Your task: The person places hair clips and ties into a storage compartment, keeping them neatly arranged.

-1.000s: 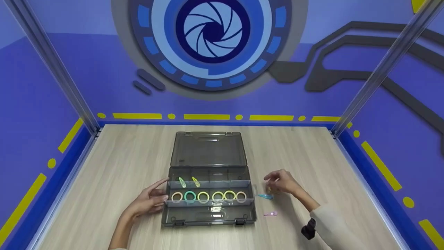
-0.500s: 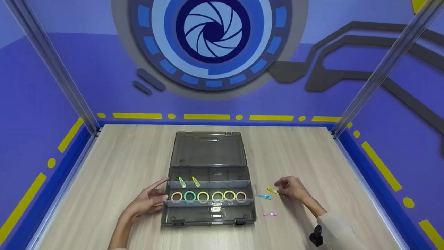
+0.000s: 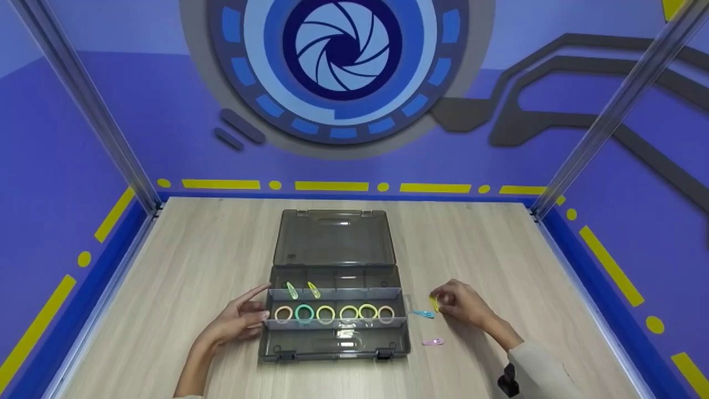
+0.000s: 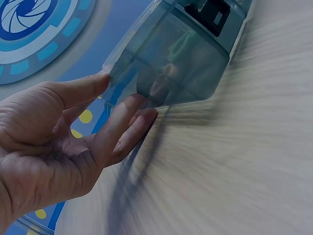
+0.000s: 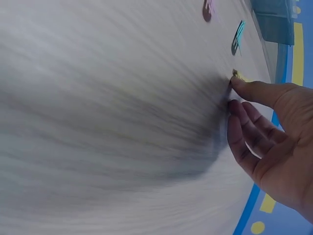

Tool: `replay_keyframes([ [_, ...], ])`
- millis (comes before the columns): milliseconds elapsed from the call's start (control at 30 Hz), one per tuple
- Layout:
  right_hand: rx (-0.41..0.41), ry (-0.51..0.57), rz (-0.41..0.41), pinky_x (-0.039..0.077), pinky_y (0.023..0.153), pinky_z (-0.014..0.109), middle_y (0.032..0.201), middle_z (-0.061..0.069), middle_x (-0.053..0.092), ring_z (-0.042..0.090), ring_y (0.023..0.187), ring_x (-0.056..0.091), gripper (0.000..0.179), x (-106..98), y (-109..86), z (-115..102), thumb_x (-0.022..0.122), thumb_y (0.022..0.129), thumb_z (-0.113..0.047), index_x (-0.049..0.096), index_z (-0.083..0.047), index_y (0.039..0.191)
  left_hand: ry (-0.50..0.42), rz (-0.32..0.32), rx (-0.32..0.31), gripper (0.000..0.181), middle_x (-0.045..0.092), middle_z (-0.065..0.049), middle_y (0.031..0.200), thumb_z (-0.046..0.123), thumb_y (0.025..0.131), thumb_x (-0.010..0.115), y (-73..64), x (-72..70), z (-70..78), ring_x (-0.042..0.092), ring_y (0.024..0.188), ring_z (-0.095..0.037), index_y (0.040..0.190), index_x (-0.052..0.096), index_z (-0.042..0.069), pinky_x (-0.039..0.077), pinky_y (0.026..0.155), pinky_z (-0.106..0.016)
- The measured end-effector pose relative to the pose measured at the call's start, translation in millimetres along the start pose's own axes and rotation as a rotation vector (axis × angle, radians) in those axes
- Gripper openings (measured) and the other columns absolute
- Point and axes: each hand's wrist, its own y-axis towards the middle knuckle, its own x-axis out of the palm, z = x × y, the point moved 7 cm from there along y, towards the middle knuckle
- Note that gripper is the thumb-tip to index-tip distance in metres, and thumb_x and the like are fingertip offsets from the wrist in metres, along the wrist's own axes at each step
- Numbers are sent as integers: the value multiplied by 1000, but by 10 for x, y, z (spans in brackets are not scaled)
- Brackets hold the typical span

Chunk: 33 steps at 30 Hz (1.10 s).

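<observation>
A smoky, see-through compartment box point(image 3: 310, 341) stands with its lid laid back. My left hand point(image 3: 230, 323) touches the box's left side with fairly straight fingers; the left wrist view shows these fingertips on the wall of the box point(image 4: 190, 63). To the right of the box, my right hand point(image 3: 464, 303) pinches a yellow snap hair clip point(image 3: 434, 303) between thumb and forefinger, low over the table. Only a bit of that yellow hair clip point(image 5: 239, 74) shows past the thumb in the right wrist view. Close by lie a blue hair clip point(image 3: 424, 314) and a pink hair clip point(image 3: 432, 342).
Several ring-shaped hair ties point(image 3: 304, 314) stand in a row in the middle compartment. A green hair clip point(image 3: 292, 290) and another yellow hair clip point(image 3: 314, 290) are at the back divider. The open lid point(image 3: 335, 244) lies behind. Printed walls point(image 3: 343, 166) bound the wooden table point(image 3: 210, 233).
The right hand first drew right, uncovering the yellow hair clip on the table, then came slightly left; the clip is now tilted up in its pinch. The left hand stays at the box.
</observation>
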Motion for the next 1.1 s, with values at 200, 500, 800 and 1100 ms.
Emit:
replay_keyframes([
  [200, 8, -39, -14, 47, 68, 25, 99, 8, 66, 17, 82, 60, 14, 33, 0, -23, 74, 90, -3, 79, -4, 103, 15, -17, 13, 79, 40, -35, 146, 22, 98, 70, 2, 8, -4, 60, 101, -17, 162, 25, 13, 58, 84, -34],
  [500, -8, -189, 65, 55, 73, 33, 97, 1, 66, 17, 85, 66, 8, 23, 9, -80, 82, 83, -6, 83, -10, 90, 7, -19, 22, 78, 42, -31, 143, 21, 99, 68, 4, 14, 2, 58, 95, -15, 163, 25, 14, 57, 80, -31],
  [800, -96, -270, 99, 58, 74, 36, 91, -1, 71, 17, 85, 69, 6, 48, -13, -119, 80, 86, -6, 82, -11, 90, 1, -6, 13, 77, 42, -30, 143, 21, 98, 70, 2, 6, 3, 59, 98, -16, 162, 28, 15, 57, 83, -33],
  [1100, -98, -283, 116, 57, 72, 35, 87, 2, 72, 18, 82, 66, 19, 33, -24, -129, 75, 86, 6, 80, -7, 99, 4, -18, 21, 77, 39, -28, 142, 20, 100, 67, -1, 23, 4, 58, 99, -17, 163, 23, 14, 57, 84, -34],
])
